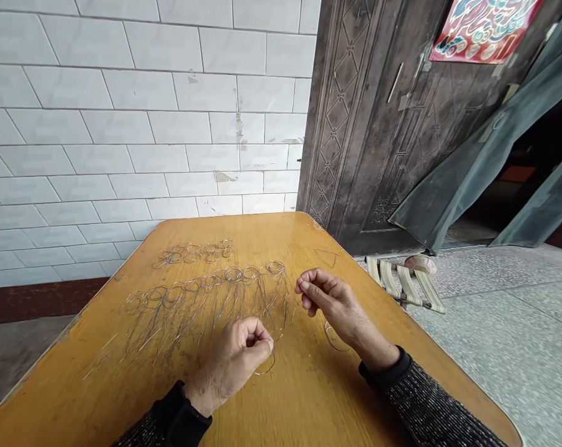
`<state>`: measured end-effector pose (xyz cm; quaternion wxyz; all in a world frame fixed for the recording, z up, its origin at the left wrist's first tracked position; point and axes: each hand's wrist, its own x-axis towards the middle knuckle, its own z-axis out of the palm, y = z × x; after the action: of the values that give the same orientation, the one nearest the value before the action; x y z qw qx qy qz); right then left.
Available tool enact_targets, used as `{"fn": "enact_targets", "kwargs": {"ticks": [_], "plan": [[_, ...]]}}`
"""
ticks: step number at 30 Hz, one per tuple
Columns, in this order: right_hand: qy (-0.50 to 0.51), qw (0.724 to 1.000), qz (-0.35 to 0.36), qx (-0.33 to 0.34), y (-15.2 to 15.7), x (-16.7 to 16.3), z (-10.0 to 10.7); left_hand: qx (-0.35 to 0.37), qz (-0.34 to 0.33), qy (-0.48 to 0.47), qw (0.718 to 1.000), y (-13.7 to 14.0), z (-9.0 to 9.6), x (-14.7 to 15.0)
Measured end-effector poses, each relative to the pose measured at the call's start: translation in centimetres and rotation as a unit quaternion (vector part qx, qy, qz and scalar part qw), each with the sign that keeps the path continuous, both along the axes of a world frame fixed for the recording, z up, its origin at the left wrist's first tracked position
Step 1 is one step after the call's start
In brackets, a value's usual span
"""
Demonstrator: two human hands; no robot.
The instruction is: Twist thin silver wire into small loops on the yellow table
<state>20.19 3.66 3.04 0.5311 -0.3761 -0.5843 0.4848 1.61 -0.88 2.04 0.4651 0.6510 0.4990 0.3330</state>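
Wire loop (264,367) pinched in left hand (236,360); right hand (330,301) pinching thin wire strand (294,297).

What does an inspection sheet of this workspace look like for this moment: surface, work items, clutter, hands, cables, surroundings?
Surface: yellow-orange wooden table with rounded corners, worn at the left edge.
Work items: long row of thin silvery looped wires fanned out mid-table; shorter row of wire loops behind it.
Clutter: single bent wire piece near the far right edge.
Hands: left hand curled, pinching a thin wire loop; right hand with fingertips together beside the long row; whether it holds wire cannot be told.
Cables: nothing seen.
Surroundings: white tiled wall, dark embossed metal door, grey curtain, striped folding stool.
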Motion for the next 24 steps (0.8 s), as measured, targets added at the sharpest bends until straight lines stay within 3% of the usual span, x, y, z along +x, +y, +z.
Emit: {"fn": "enact_targets", "kwargs": {"ticks": [5, 8, 17, 24], "plan": [[-0.035, 0.994, -0.079, 0.066, -0.18, -0.26, -0.8, 0.022, -0.005, 0.001, 1.0, -0.16, 0.15, 0.24], [-0.008, 0.994, -0.091, 0.064, -0.37, -0.31, -0.7, 0.037, -0.001, 0.009, 0.999, -0.2, 0.26, 0.34], [0.172, 0.978, -0.046, -0.11, -0.25, 0.01, -0.48, 0.072, 0.024, 0.026, 0.997, -0.22, 0.26, 0.42], [0.22, 0.965, -0.057, -0.128, -0.13, 0.13, -0.36, 0.085, 0.022, 0.043, 0.995, -0.14, 0.19, 0.4]]}}
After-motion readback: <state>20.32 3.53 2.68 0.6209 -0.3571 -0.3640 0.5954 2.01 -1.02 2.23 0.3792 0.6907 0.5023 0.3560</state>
